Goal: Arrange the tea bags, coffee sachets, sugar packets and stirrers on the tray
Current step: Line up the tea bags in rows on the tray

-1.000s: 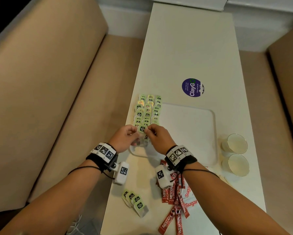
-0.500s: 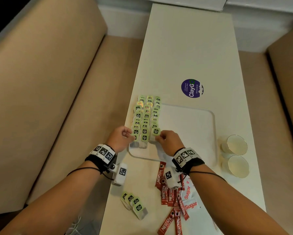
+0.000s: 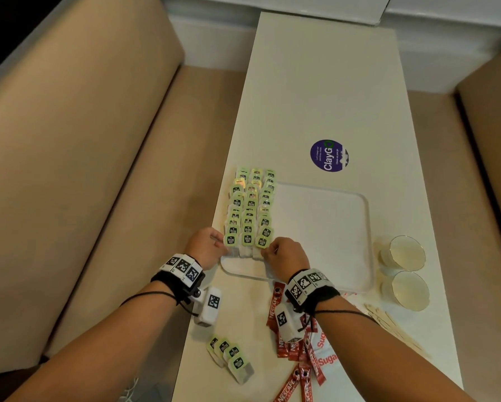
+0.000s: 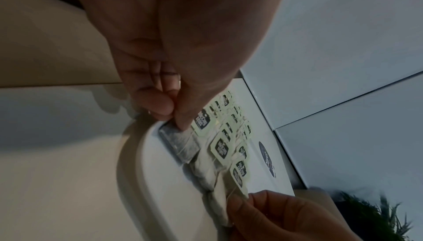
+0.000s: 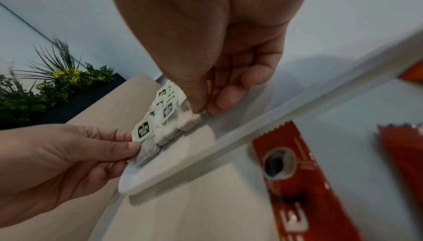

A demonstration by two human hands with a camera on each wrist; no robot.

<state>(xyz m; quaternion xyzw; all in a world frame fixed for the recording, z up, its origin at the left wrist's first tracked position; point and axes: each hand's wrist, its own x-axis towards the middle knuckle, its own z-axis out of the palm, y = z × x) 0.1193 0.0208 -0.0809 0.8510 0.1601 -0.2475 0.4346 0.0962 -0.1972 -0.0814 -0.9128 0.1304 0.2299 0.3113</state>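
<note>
**Three Columns of Tea Bags Squared Up on the Tray**

The tea bags point(image 3: 250, 210) lay in three overlapping columns along the left side of the white tray point(image 3: 324, 227), the far ends of the columns reaching past the tray's far rim; the count in each column could not be told because the tags overlapped. The left hand point(image 3: 205, 250) pinched the nearest bag of the left column between thumb and fingers, and the right hand point(image 3: 284, 255) pinched the nearest bag of the right column, both at the tray's near-left corner. A second earlier the two hands had met close together over the middle column, a little farther in; they had since drawn apart and back toward the near rim, and the near row had come into line.

The rest of the tray held nothing else. Four loose tea bags point(image 3: 229, 355) lay in a short overlapping row on the bench point(image 3: 316, 82), near of the tray's left corner. Red coffee sachets point(image 3: 298, 364), too heaped to count, lay near of the tray with at least two white sugar packets point(image 3: 327, 358) among them. Wooden stirrers point(image 3: 388, 323), too faint to count, lay near of the tray's right corner. Two paper cups point(image 3: 406, 271) stood just right of the tray. One round purple sticker point(image 3: 329, 155) sat on the bench beyond the tray.
</note>
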